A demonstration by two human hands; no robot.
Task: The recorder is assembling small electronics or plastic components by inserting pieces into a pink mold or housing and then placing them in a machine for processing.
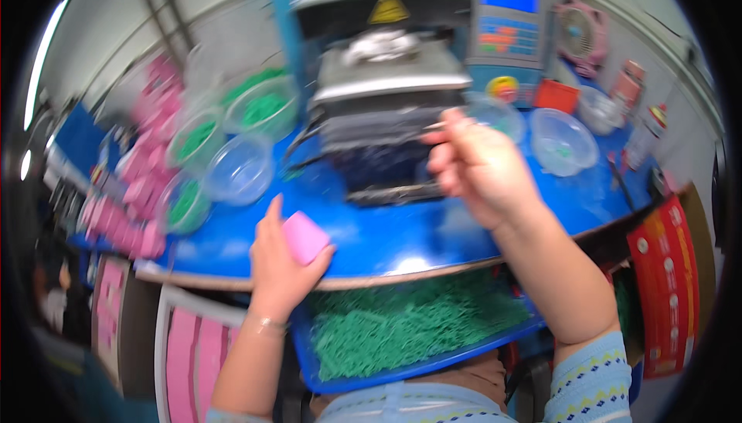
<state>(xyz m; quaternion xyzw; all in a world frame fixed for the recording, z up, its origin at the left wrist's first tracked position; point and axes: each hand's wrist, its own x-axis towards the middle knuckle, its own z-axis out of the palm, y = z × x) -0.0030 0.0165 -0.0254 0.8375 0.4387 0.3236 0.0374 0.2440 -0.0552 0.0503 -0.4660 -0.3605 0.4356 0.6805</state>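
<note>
Can read no word or number. Can recognise one sign: a yellow, roughly triangular warning label [389,10] with dark marks, on the upper front of the black-and-white bench machine [394,98]. Can see only blurred markings on the upright red cardboard box [666,288] and the grey control panel with orange and blue keys [506,37].

Pink block [307,237] in left hand [280,257]: smooth, matt, foam or plastic, can't tell. Tabletop [410,241] under both hands: smooth, glossy blue. Bowls [239,172] beyond left hand: clear shiny plastic. Tray [371,381] nearer than hands: smooth plastic; green pieces [402,334] inside, rough-textured, plastic-looking. Sleeve [591,380] behind right hand [475,160]: knitted cloth.
</note>
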